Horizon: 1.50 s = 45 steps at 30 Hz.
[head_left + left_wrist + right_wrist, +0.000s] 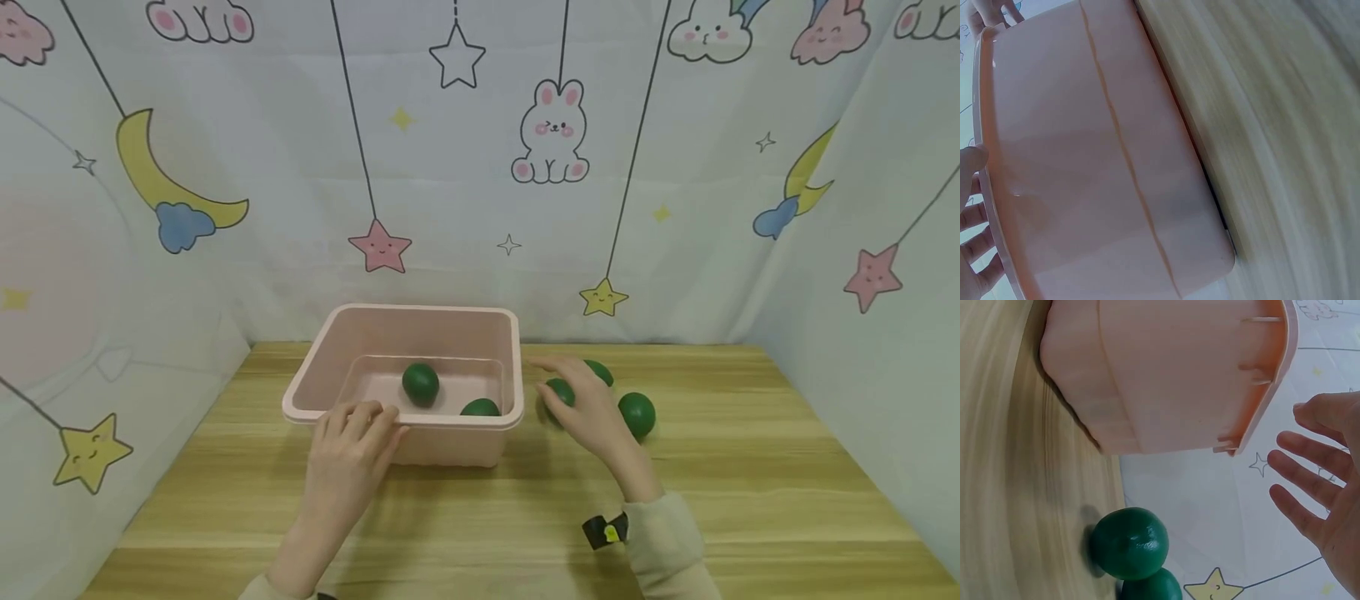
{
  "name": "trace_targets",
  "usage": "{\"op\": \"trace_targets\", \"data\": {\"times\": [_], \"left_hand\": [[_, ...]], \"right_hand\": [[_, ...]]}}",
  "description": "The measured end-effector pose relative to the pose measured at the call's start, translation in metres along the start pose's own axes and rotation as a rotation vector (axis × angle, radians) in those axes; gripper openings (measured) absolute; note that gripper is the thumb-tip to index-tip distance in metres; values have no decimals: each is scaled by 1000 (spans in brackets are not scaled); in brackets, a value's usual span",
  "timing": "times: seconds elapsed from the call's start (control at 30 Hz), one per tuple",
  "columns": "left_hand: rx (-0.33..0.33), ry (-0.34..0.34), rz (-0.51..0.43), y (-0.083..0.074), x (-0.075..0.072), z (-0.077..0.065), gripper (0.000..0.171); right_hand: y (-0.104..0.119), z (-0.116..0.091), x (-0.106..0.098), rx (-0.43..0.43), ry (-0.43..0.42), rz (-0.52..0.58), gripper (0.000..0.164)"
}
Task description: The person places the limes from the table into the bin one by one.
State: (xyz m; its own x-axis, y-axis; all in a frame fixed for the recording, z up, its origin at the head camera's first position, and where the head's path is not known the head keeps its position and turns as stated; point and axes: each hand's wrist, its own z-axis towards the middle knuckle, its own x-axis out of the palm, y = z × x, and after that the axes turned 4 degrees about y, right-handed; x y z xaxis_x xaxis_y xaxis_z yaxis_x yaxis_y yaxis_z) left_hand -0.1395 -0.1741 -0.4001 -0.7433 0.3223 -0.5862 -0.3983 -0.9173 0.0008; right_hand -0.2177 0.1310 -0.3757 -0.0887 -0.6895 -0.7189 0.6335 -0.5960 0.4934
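Observation:
My left hand (352,446) holds the near rim of a pink plastic bin (450,446), its fingers bent over the edge. Inside the bin lie two dark green balls, one green ball (421,384) in the middle and another (481,407) partly hidden by the near rim. To the right of the bin, my right hand (588,408) hovers with fingers spread and nothing between them; the right wrist view shows it level with the bin's rim. Below and around it are three more green balls on the table, including one (637,415) beside the wrist.
The wood-grain table (525,525) carries the bin at its back left. White fabric (465,150) printed with stars, moons and rabbits hangs behind the table and along both sides. A black strap (603,531) sits by the right sleeve.

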Motion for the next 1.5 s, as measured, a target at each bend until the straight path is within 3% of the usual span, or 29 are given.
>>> {"op": "trace_targets", "data": {"times": [0.47,0.8,1.27,1.5], "left_hand": [[-1,-56,-12,-2,1,2,39],[0,-50,-12,-1,1,2,40],[1,-45,-15,-1,1,1,40],[4,-42,-18,0,1,1,39]], "right_hand": [[-15,-17,-1,52,-46,35,36],[-24,-25,-2,60,-117,23,36],[-39,-33,-4,92,-154,20,35],[-47,-40,-11,185,-138,82,35]]}}
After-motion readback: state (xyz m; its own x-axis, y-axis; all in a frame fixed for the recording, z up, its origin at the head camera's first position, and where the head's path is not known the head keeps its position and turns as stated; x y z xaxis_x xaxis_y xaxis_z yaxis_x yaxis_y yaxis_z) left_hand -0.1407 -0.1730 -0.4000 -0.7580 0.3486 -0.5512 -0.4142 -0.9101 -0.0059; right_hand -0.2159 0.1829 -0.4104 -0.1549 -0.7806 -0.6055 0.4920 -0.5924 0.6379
